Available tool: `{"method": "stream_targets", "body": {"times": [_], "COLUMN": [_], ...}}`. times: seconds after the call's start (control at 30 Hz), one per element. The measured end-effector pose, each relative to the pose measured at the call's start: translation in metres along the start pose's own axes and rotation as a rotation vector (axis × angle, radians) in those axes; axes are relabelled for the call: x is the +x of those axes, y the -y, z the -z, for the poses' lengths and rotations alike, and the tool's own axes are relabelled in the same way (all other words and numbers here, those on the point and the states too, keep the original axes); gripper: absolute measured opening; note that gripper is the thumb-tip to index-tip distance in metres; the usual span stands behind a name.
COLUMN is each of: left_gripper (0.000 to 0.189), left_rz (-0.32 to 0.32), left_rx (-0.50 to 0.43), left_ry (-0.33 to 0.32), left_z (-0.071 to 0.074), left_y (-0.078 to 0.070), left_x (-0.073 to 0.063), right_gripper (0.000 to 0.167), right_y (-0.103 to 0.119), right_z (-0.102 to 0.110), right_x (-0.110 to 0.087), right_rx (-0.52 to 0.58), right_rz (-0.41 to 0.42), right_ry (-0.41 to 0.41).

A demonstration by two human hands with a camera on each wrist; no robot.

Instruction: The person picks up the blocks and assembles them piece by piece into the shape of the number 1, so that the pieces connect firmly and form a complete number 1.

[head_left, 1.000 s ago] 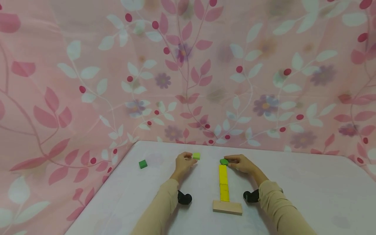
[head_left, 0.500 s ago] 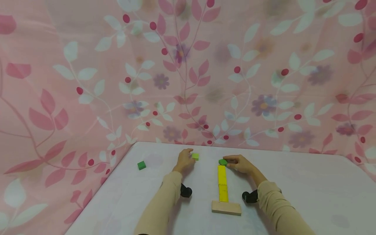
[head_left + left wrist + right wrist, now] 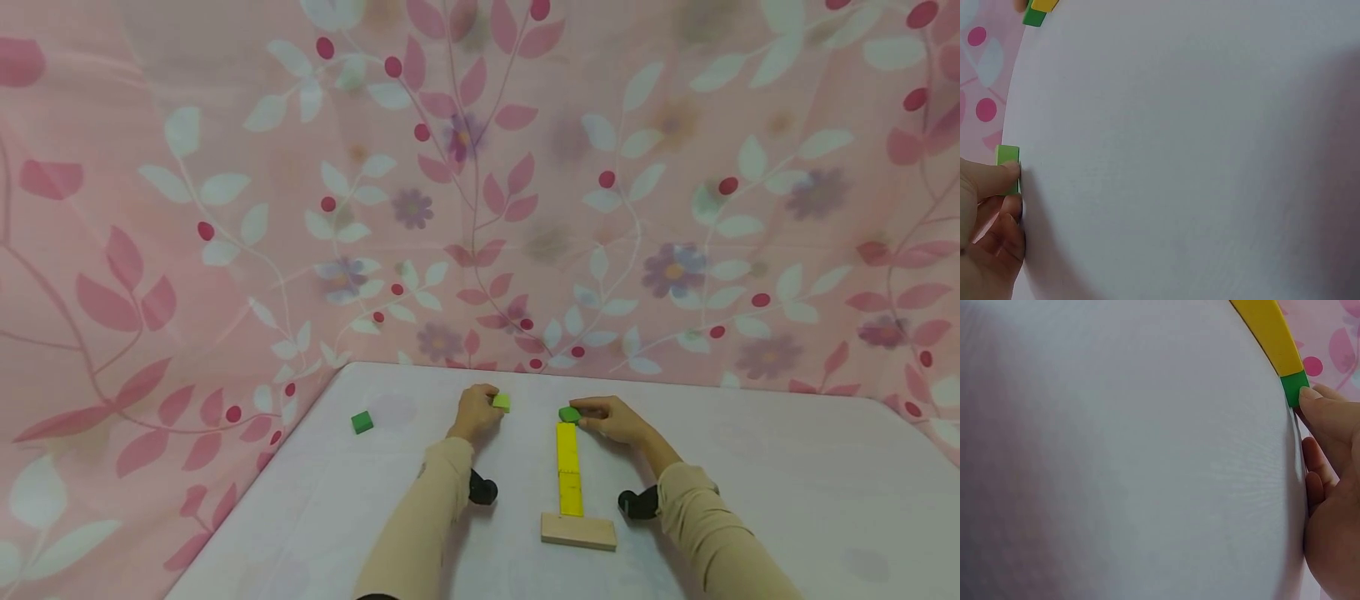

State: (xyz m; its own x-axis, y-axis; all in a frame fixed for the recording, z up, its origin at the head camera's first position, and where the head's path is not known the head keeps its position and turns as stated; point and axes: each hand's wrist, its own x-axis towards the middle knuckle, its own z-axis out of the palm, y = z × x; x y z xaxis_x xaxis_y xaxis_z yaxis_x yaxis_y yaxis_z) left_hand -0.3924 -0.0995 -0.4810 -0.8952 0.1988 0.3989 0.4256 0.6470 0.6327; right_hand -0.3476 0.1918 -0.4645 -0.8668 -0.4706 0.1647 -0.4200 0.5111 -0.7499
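Note:
My left hand [image 3: 476, 412] pinches a light green block [image 3: 502, 403] near the far edge of the table. In the left wrist view the thumb lies on this block [image 3: 1008, 169], and the other fingers are curled under. Farther right, a darker green block [image 3: 569, 414] touches the far end of a row of yellow blocks [image 3: 568, 467]. My right hand [image 3: 618, 419] holds that green block between thumb and forefinger, the thumb showing on its side in the right wrist view. At the row's near end lies a plain wooden plank [image 3: 578, 531], set crosswise.
Another dark green block [image 3: 362, 422] lies alone at the left of the white-covered table [image 3: 300, 517]. A pink floral cloth [image 3: 480, 208] hangs behind and to the left. A black camera mount sits on each wrist.
My left hand spread its fingers by the light green block, moved slightly right, and now has them curled on it. The right hand stays at the dark green block.

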Motion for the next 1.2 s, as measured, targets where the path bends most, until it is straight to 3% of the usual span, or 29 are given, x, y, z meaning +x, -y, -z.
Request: {"method": "stream_targets", "body": {"times": [0.03,0.07,0.2,0.47,0.73,0.87,1.03,1.2], "left_gripper": [0.034,0.035,0.034,0.034,0.032,0.032,0.032,0.031], "left_rz": [0.016,0.062,0.106,0.174,0.093,0.091,0.065,0.086], "left_rx": [-0.032,-0.034,0.0,0.008,-0.052,-0.068,-0.087,-0.095], "left_ry": [0.008,0.02,0.023,0.084,0.106,0.115,0.097,0.103], "left_z": [0.001,0.009,0.015,0.016,0.011,0.004,-0.003,-0.008], "left_y": [-0.005,-0.021,-0.042,-0.053,-0.065,-0.07,-0.074,-0.078], "left_x": [-0.001,-0.007,-0.015,-0.019,-0.025,-0.027,-0.029,-0.029], "right_gripper": [0.042,0.041,0.04,0.039,0.039,0.039,0.04,0.04], "right_y": [-0.001,-0.003,0.0,0.017,0.019,0.019,0.019,0.017], "right_z": [0.0,-0.001,-0.002,-0.001,-0.002,-0.002,-0.001,0.0], "right_x": [0.0,0.001,-0.001,-0.005,-0.004,-0.003,-0.005,-0.007], "right_rx": [-0.001,-0.001,-0.037,0.013,-0.025,0.0,-0.043,-0.044], "right_rz": [0.001,-0.006,-0.006,-0.075,-0.063,-0.058,-0.012,0.01], "right_ry": [-0.002,-0.006,-0.019,-0.01,-0.008,-0.007,-0.013,-0.027]}}
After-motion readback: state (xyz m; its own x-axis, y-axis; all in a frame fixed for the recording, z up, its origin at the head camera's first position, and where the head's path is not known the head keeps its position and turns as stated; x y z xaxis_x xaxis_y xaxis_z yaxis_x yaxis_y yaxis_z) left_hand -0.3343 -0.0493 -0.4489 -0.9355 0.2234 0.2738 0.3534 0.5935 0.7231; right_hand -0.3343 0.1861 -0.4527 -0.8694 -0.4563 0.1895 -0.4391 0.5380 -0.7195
